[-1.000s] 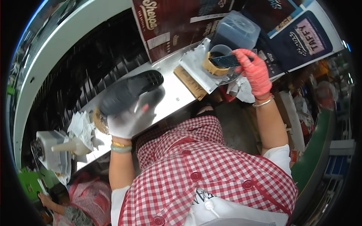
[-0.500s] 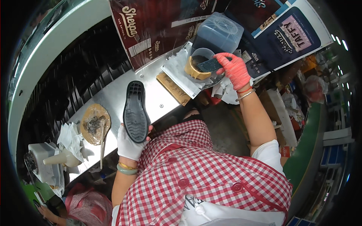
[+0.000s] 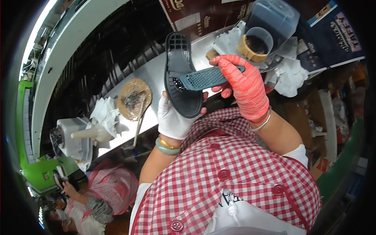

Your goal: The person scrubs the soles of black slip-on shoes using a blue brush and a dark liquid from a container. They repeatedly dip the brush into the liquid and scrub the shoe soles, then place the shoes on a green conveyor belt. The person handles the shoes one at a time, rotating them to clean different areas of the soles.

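Lying near sole (image 3: 178, 69): tan disc (image 3: 133, 98), stick (image 3: 139, 124)

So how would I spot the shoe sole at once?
Find the shiny metal bench. By its near edge, the white-gloved left hand holds the shoe sole from below. Black and rounded, it has square hollows at its far end, unlike the straight grey-green strip in the right hand.
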The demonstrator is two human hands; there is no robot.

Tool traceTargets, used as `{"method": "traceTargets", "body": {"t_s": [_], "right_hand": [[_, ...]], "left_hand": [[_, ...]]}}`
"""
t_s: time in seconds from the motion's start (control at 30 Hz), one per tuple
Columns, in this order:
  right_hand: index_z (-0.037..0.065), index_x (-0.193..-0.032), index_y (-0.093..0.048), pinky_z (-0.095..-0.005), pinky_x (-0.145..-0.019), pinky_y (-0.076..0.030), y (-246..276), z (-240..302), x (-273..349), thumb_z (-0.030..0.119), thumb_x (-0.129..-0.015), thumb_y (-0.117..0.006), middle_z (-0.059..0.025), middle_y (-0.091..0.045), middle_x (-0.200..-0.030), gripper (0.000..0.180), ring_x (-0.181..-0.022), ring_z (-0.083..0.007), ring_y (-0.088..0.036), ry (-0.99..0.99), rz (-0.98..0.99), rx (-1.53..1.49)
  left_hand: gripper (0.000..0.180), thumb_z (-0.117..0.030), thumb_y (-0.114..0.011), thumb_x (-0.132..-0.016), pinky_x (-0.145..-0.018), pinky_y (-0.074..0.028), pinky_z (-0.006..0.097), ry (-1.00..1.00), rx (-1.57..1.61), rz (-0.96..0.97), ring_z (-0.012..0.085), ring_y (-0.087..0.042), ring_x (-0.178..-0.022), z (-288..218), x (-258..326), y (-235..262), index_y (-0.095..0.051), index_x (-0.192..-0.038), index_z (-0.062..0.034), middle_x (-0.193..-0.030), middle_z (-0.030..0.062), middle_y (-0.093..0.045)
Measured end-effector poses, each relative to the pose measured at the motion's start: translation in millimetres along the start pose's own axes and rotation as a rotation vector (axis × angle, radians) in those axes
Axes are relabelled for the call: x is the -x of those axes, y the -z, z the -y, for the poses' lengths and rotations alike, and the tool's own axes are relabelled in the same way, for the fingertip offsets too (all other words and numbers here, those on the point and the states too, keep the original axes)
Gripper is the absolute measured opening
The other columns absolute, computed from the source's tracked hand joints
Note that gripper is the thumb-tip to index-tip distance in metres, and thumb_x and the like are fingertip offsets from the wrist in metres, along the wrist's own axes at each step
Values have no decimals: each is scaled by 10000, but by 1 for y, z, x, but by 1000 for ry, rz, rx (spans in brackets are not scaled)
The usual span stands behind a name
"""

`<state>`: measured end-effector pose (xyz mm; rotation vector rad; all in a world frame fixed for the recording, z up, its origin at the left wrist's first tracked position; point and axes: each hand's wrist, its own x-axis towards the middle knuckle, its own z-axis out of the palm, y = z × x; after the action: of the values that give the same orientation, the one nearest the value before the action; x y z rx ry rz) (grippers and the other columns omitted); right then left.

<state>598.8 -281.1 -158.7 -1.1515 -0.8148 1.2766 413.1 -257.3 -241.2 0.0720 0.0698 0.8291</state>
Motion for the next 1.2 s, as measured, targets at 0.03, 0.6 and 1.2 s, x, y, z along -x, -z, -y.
{"method": "traceTargets", "body": {"t_s": [0.03, 0.6, 1.2], "right_hand": [[29, -1033, -619, -166, -475, -452, -4, -5, 1, 230, -911, -557, -61, -647, -835, 243, -620, -102, -638, -5, 12, -14], [-27, -993, -629, -222, -574, -530, -9, -6, -10, 137, -899, -558, -78, -656, -826, 202, -700, -116, -640, 289, -127, 46], [-13, -977, -632, -221, -541, -520, 1, 6, -7, 210, -894, -558, -79, -640, -801, 250, -638, -116, -635, 37, -12, 127]], "left_hand": [[649, -452, -529, -872, -845, -479, 597, -6, 11, -10, 461, -445, -1165, 2, 2, -3, -350, -1342, -41, -1292, 254, -432], [755, -492, -615, -807, -786, -545, 533, -3, -267, -75, 452, -456, -1170, 15, 13, -2, -333, -1366, -70, -1318, 188, -436], [787, -574, -556, -815, -770, -551, 463, 23, -381, -83, 395, -490, -1156, 10, 14, 10, -320, -1377, -77, -1321, 172, -438]]}}
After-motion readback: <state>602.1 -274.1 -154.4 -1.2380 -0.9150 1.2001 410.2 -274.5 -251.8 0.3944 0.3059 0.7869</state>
